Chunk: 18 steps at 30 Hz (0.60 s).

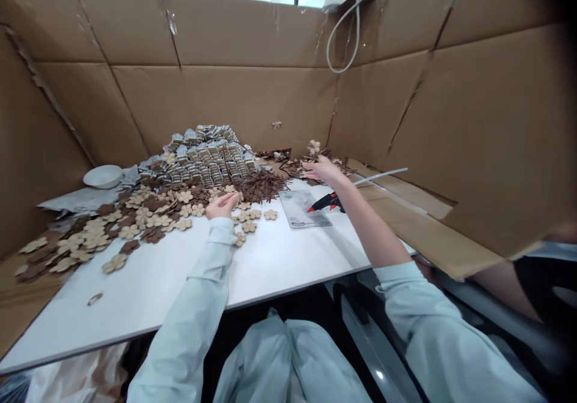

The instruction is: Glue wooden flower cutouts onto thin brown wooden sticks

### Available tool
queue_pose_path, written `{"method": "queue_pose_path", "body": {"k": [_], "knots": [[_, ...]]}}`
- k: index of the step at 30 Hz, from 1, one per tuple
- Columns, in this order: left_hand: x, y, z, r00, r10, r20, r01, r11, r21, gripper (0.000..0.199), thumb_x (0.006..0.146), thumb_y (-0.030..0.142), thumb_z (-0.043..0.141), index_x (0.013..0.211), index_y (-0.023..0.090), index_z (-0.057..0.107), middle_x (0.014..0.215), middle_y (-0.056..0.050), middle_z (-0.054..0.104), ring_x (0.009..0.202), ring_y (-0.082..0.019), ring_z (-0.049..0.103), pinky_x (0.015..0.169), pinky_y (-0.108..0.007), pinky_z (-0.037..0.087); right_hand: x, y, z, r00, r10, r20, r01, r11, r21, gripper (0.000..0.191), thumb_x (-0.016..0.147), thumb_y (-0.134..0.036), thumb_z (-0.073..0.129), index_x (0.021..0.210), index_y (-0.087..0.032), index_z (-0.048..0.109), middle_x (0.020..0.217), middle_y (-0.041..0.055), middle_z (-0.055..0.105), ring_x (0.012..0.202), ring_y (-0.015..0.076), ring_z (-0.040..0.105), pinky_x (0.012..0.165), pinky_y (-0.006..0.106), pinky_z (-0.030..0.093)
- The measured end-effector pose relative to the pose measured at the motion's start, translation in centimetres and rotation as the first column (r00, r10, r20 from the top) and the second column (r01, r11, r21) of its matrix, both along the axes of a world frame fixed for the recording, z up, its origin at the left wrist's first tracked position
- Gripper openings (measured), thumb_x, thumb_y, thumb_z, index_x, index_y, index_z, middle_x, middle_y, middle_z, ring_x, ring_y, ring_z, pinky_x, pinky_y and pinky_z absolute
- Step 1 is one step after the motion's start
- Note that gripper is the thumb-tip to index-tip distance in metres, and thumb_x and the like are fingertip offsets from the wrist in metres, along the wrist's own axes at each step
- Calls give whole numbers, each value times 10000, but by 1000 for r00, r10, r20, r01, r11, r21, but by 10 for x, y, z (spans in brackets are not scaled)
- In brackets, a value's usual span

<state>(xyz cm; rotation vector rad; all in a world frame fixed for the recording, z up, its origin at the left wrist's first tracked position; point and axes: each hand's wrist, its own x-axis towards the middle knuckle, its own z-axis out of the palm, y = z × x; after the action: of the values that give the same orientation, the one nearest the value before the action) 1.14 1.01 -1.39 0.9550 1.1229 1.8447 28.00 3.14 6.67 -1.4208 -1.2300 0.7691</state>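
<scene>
My left hand (222, 205) is closed in a pinch at the front of the flower pile; whatever its fingertips hold is too small to make out. Beside it lie several loose beige flower pieces (249, 226). My right hand (323, 170) reaches to the back right with its fingers stretched out, over a heap of brown and beige pieces (339, 161). A beige flower (314, 146) shows just beyond those fingers. Under my right forearm, a black glue gun with an orange tip (325, 202) rests on a flat clear packet (301, 212), a pale glue stick (383, 175) at its rear.
Brown strips (262, 185) lie heaped mid-table, in front of stacked wrapped bundles (205, 160). Brown and beige flowers (94, 235) spread left, near a white bowl (103, 176). Cardboard walls (247, 93) enclose the table (270, 274). A cable (331, 45) hangs at the back.
</scene>
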Motion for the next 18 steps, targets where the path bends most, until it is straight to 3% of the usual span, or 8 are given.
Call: {"method": "queue_pose_path", "body": {"k": [3,6,8,10,15,18], "knots": [[7,0,-5,996,-91,13,90,996,19,289,484,248,720,717,92,654,649,-53,648,605,-138,605,702,-315,511,-10,2,-14,975,207,76,-201,976,-85,412,627,-193,609,1020,-98,528,949,134,602,677,144,595,597,246,478],[9,1,-10,992,-128,22,128,992,-17,268,537,204,695,774,88,652,651,-50,647,617,-133,609,729,-330,508,-40,0,-37,868,420,266,-374,904,-208,187,624,-157,581,797,-93,613,792,109,634,647,159,589,590,247,462],[9,4,-11,991,-126,43,128,990,-55,253,585,156,657,827,81,642,656,-57,645,654,-138,619,746,-333,504,-62,5,-50,788,403,466,-324,914,-244,121,634,-153,560,718,-106,633,741,97,641,675,174,590,613,249,446],[7,7,-13,994,-98,57,103,991,-88,254,607,96,618,860,85,633,677,-67,647,710,-153,627,755,-334,499,-82,14,-60,726,300,619,-217,954,-207,143,670,-180,529,728,-120,645,777,100,647,760,190,591,674,253,429],[-1,13,-15,992,-52,-112,42,995,-91,286,521,-28,538,742,110,655,766,-83,659,824,-193,614,813,-319,467,-119,38,-71,660,235,714,-62,964,-260,344,636,-346,589,883,-111,633,951,183,609,871,265,572,699,310,418],[-4,11,-15,952,-6,-305,-12,998,-56,370,473,-61,490,726,144,665,833,-57,655,904,-208,583,857,-329,434,-128,39,-67,610,218,762,6,960,-279,328,599,-259,620,904,-139,631,984,169,602,895,257,564,728,303,403]]}}
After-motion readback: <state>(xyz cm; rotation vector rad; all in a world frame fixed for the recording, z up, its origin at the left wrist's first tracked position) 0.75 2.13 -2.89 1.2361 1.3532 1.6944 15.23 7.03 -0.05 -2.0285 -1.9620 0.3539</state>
